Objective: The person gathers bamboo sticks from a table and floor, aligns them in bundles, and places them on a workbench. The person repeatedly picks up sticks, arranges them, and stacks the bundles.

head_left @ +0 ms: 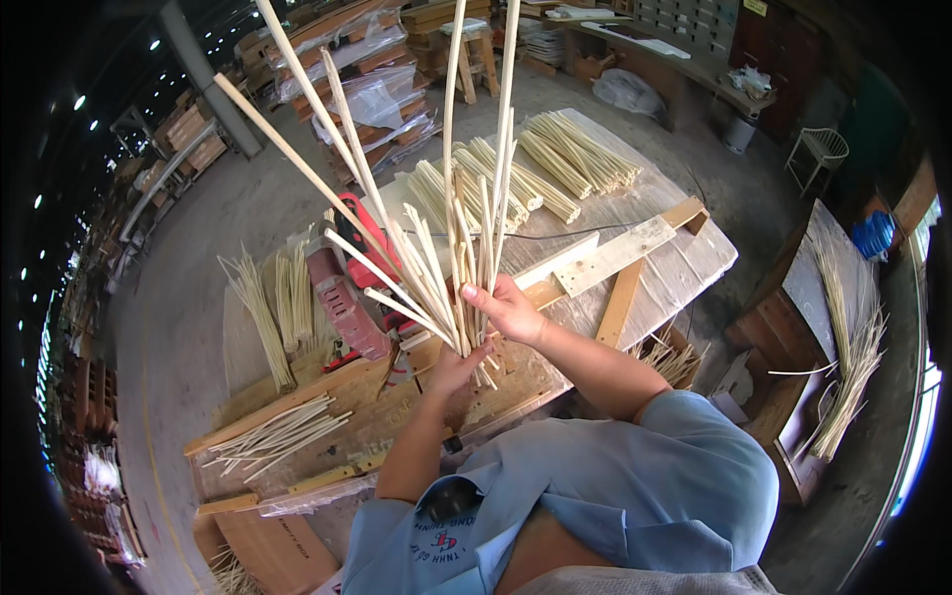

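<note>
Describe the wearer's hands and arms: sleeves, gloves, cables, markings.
Left hand and right hand are bare, no gloves. Forearms are uncovered; no watch, cables or markings visible. Sleeves are light blue, short and loose, with no print visible.

A bunch of pale sticks (433, 293) is held by the left hand (460, 371) and right hand (508, 309) over a table (679, 283). More sticks (580, 154) are piled there, near a red machine (347, 307).

light blue shirt (645, 476): dark blue lettering around a red-and-blue emblem (445, 541) | brown cardboard box (273, 557): dark printed capitals on its side | yellow sign (756, 7) on dark red panel (778, 50): too small to read
</note>
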A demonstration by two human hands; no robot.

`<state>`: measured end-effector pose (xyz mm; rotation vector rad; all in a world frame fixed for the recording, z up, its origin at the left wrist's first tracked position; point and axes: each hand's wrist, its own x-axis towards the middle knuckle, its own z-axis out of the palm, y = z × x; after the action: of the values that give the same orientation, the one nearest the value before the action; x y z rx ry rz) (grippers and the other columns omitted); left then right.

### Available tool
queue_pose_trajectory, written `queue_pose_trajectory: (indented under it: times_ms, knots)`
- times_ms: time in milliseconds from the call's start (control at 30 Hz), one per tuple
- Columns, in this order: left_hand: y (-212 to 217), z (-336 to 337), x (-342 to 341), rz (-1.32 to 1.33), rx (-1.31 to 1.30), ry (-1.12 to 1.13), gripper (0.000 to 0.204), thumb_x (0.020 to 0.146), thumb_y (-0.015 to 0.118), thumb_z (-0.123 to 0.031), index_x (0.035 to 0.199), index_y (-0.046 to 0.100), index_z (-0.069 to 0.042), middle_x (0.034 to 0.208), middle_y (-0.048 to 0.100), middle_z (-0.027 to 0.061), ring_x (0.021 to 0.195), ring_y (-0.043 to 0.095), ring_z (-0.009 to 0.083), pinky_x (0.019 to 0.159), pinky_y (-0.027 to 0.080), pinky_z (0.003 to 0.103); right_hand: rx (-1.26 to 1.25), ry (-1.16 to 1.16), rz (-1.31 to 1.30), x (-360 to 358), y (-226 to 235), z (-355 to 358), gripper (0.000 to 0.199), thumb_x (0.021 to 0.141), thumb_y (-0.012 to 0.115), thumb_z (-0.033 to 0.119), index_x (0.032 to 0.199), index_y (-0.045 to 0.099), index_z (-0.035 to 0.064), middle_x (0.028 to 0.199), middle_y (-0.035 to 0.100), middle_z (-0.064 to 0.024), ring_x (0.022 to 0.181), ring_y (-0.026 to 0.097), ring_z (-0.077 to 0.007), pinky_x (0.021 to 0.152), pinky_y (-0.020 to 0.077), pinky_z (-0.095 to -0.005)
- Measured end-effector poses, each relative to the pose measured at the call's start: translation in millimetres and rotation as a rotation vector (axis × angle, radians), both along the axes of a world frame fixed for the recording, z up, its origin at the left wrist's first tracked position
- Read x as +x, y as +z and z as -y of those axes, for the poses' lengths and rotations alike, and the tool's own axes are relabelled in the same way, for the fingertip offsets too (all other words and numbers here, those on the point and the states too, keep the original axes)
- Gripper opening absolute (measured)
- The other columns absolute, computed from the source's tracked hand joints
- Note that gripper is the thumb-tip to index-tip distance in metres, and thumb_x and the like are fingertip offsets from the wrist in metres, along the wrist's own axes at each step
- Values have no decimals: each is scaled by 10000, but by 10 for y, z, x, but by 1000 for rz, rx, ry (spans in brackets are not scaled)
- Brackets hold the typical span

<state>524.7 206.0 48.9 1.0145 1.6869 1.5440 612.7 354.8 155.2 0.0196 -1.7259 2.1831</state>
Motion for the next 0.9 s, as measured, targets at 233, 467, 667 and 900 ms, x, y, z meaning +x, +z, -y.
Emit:
queue_pose_trajectory:
  times_ms: [233,467,667,900]
  knots:
    - [30,-52,-13,-37,40,-13,204,948,669,-138,1104,632,-12,959,692,56,892,661,154,791,532,319,91,-76,-111,8,255,-15,503,891,756,186,1287,533,-28,1110,668,-74,1018,613,-148,923,509,-319]
    - [68,-45,21,-146,67,62,163,944,658,-115,1062,623,-8,902,677,55,849,667,157,767,539,317,563,-1052,-625,17,647,224,389,836,771,73,1179,612,-18,953,673,-91,918,660,-257,798,538,-326]
    - [107,-51,70,-239,138,79,99,945,646,-103,975,620,-12,834,663,46,810,655,152,728,534,321,717,-731,-264,218,828,341,183,858,712,12,1037,736,-16,741,707,-143,547,648,-183,525,508,-291]
    - [10,-112,46,-80,99,37,115,944,654,-103,994,627,-3,858,666,48,814,656,147,708,537,322,800,-574,-191,174,1035,291,206,848,706,44,1051,731,15,733,686,-167,540,628,-197,547,512,-312]
